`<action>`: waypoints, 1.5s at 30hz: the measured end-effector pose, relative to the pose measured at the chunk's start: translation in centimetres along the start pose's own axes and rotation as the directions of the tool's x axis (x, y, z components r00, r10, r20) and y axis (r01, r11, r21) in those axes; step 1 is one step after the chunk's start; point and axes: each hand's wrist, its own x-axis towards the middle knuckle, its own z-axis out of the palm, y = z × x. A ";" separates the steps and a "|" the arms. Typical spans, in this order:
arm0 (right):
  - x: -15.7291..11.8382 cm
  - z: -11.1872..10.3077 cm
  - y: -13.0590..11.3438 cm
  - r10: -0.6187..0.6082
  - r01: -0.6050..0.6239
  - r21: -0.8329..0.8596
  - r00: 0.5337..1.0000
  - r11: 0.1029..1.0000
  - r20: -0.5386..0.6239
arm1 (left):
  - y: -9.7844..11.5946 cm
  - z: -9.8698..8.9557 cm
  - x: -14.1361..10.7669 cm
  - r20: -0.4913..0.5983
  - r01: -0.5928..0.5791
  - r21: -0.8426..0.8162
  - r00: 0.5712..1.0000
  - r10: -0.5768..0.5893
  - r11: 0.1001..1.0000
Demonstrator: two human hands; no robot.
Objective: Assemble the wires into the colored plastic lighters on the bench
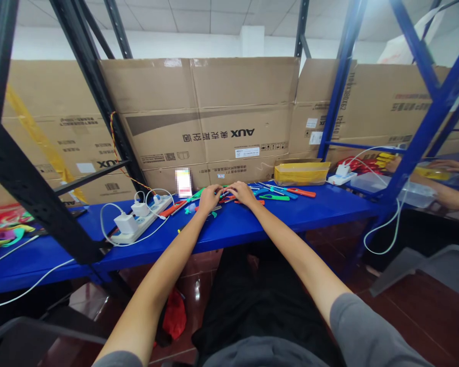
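Note:
My left hand (pixel 209 198) and my right hand (pixel 241 192) meet over the blue table (pixel 290 219), fingers curled and fingertips almost touching. Between them is something small and thin, pale and reddish, too small to name. Around the hands lie what look like long-necked lighters: a green one (pixel 274 197), a blue one (pixel 286 192) and an orange-red one (pixel 304 192) to the right. Another red one (pixel 174 208) lies left of my left hand. Small green and pale bits (pixel 191 209) are scattered by my left wrist. My hands partly cover the pile.
A white power strip (pixel 145 219) with plugged chargers and loose cables stands at left. A yellow-taped cardboard box (pixel 302 173) and a propped, blurred-out phone-like item (pixel 183 183) are at the back, before a cardboard wall (pixel 229 102). Metal posts flank me. Another person's arm (pixel 451 196) shows at right.

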 end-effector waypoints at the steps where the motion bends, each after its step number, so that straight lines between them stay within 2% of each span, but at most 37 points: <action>1: 0.0 0.0 0.0 0.010 -0.010 0.001 1.000 1.000 0.006 | -0.1 0.0 0.0 -0.011 0.028 -0.007 1.000 -0.028 1.000; 5: -0.1 -0.3 -0.5 0.043 -0.042 -0.010 0.999 0.999 0.029 | -0.3 0.0 0.1 -0.019 0.102 -0.018 0.995 -0.102 0.995; 17: -0.2 -1.1 -2.0 0.001 0.006 -0.068 0.996 0.998 0.090 | -0.1 0.1 0.0 0.013 0.006 -0.065 1.000 -0.005 0.998; 23: -0.1 -1.2 -2.2 0.032 -0.024 -0.090 0.995 0.996 0.091 | 0.2 0.2 0.0 0.021 -0.042 -0.091 0.999 0.044 0.995; 31: -0.4 -1.3 -2.1 0.120 -0.118 -0.046 0.991 0.992 0.058 | -0.2 0.2 0.1 -0.023 0.033 -0.077 0.999 -0.035 0.996; 39: -0.3 -1.0 -1.7 0.160 -0.160 -0.049 0.987 0.986 0.008 | -0.6 0.6 0.2 0.008 0.104 -0.137 0.995 -0.104 0.985; 45: -0.3 -0.7 -1.3 0.170 -0.170 -0.026 0.985 0.985 -0.010 | -0.8 0.7 0.3 0.008 0.090 -0.100 0.996 -0.090 0.991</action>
